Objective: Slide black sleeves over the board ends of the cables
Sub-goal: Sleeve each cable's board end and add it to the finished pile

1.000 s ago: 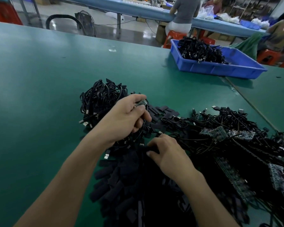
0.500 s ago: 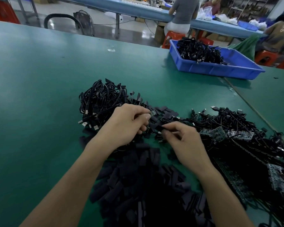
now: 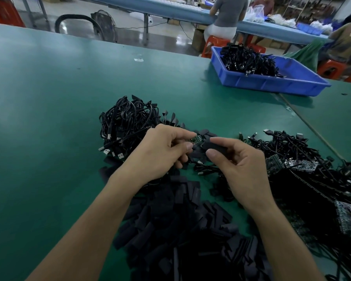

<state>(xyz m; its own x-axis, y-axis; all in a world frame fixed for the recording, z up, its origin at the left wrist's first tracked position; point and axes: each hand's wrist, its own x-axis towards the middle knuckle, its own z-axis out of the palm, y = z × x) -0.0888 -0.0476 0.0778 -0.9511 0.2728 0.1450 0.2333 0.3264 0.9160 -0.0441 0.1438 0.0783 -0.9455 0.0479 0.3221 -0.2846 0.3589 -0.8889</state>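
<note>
My left hand (image 3: 162, 151) pinches the small green board end (image 3: 256, 138) of a black cable, the board pointing right. My right hand (image 3: 237, 161) pinches a black sleeve (image 3: 215, 146) between thumb and forefinger, its open end facing the board and a short gap apart from it. A heap of loose black sleeves (image 3: 182, 230) lies under my forearms. A pile of cables with bare boards (image 3: 304, 171) lies to the right. A bundle of black cables (image 3: 126, 122) sits behind my left hand.
A blue tray (image 3: 272, 82) holding black cables stands at the back right of the green table (image 3: 49, 118). Other people sit at a blue bench beyond the table's far edge. A seam runs diagonally across the table on the right.
My right hand came out of the sleeve heap with one sleeve and rose toward my left hand. The left hand turned the board end to face the sleeve.
</note>
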